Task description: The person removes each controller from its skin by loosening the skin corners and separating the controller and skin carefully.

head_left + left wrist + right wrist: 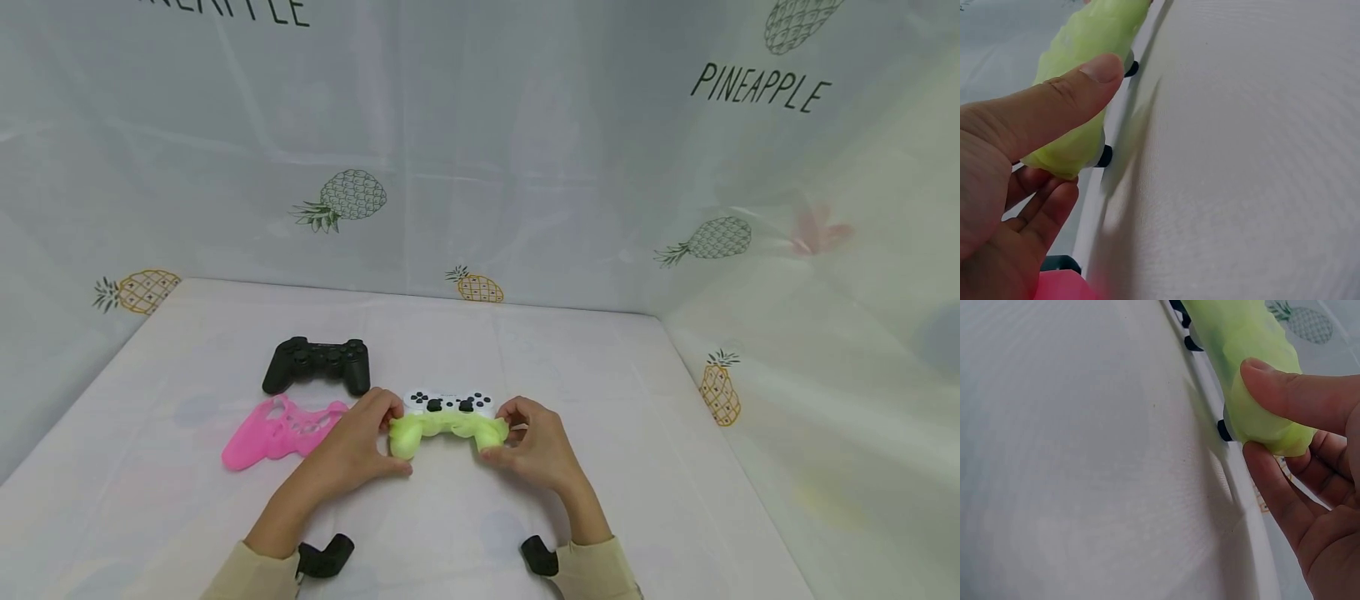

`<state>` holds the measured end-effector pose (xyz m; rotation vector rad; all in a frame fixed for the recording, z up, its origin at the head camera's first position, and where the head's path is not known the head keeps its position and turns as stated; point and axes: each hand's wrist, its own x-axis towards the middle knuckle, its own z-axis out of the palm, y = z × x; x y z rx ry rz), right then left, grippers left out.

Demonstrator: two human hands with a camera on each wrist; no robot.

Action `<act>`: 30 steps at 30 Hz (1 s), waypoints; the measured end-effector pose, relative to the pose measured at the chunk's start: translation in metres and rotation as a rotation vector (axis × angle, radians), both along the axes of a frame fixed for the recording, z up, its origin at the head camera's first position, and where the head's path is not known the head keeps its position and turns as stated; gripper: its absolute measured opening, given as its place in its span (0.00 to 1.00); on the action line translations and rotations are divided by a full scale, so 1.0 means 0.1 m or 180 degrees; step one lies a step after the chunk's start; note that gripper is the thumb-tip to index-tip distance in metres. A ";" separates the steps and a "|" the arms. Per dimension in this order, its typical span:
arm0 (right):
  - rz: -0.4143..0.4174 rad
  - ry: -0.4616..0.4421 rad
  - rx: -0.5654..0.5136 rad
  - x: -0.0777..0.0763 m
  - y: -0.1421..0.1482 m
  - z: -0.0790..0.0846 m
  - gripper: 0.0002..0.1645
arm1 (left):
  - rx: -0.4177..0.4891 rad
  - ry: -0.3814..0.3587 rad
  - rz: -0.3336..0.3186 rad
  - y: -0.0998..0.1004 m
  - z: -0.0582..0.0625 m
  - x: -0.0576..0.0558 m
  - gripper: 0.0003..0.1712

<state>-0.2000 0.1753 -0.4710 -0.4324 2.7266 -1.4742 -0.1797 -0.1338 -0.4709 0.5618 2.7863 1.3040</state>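
A white game controller [447,403] lies in the middle of the table in the head view. A light green silicone cover [438,424] is stretched over its two handles and near edge, while the buttons at the far side show bare. My left hand [360,446] holds the cover at the left handle; in the left wrist view its thumb lies across the cover [1100,37], fingertips below. On the other side my right hand [543,446] pinches the right handle's cover, thumb on one face and fingers at the end in the right wrist view.
Left of my hands, a pink silicone cover [277,429] lies partly behind my left hand. Beyond it rests a black game controller [318,364]. A pineapple-print curtain [480,150] borders the white table [637,467] at the back and sides.
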 end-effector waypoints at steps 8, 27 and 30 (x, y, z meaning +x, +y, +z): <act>-0.0003 0.0015 0.0023 -0.01 0.01 -0.01 0.29 | -0.0157 0.0069 0.0033 0.02 0.02 0.01 0.40; 0.0057 0.0036 0.0025 0.01 -0.01 0.00 0.29 | -0.0364 0.0495 0.0293 0.07 0.01 0.01 0.30; 0.0067 0.0071 0.0039 0.01 -0.01 -0.01 0.29 | -0.0399 0.0468 0.0284 0.07 0.02 0.01 0.30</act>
